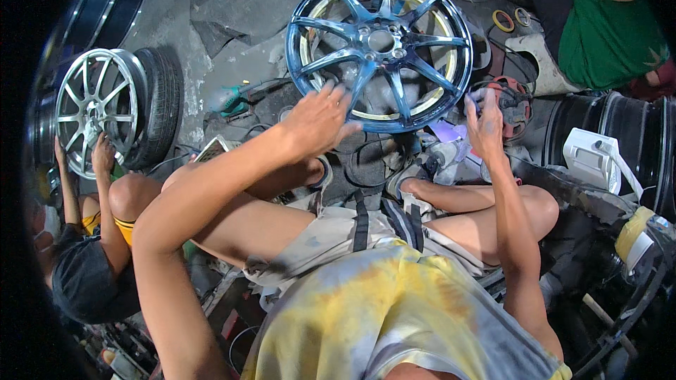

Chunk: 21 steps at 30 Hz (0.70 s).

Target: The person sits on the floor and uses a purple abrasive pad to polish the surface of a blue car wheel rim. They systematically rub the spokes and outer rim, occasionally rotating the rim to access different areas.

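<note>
A glossy blue multi-spoke wheel rim [381, 41] with a pale inner ring is in front of me, beyond my feet. My left hand [317, 118] is over its near left edge, fingers stretched and thumb apart, slightly blurred by motion. I cannot tell whether the hand touches the rim. Beside the near right edge is my right hand [486, 123], raised with its fingers apart. A bluish-purple patch shows at its fingertips; what it is I cannot make out.
At the left a person's hands [103, 153] touch a silver wheel rim [98, 109] beside a black tire [160, 105]. A green power tool [232, 102], a red tool [512, 109] and tape rolls [503, 21] lie around. Dark rims [616, 127] and a white floodlight [591, 160] stand right; someone in green [609, 32] sits far right.
</note>
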Motion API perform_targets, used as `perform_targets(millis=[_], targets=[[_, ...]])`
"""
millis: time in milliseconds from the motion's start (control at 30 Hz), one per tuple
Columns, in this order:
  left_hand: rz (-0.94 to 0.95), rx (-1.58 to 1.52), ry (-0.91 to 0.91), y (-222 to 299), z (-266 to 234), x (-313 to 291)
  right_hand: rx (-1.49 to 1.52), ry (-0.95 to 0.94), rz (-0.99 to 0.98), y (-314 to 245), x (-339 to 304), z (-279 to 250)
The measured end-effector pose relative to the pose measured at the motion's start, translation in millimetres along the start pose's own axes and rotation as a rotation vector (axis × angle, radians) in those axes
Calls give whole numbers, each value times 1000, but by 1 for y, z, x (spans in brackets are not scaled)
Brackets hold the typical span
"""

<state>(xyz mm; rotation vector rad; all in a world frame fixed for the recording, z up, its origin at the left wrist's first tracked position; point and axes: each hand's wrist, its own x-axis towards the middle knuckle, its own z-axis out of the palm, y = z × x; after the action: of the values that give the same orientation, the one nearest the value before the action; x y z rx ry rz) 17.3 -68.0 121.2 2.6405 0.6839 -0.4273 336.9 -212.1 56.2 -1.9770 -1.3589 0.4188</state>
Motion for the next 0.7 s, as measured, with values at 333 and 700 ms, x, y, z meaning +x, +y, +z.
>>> perform_targets(millis=[333,700], targets=[[-159,37,512,16,100,122,45,-67,-141,-12,1,-2],[-158,-157,642,-15,34,68,-11,32,-81,4,38,30]])
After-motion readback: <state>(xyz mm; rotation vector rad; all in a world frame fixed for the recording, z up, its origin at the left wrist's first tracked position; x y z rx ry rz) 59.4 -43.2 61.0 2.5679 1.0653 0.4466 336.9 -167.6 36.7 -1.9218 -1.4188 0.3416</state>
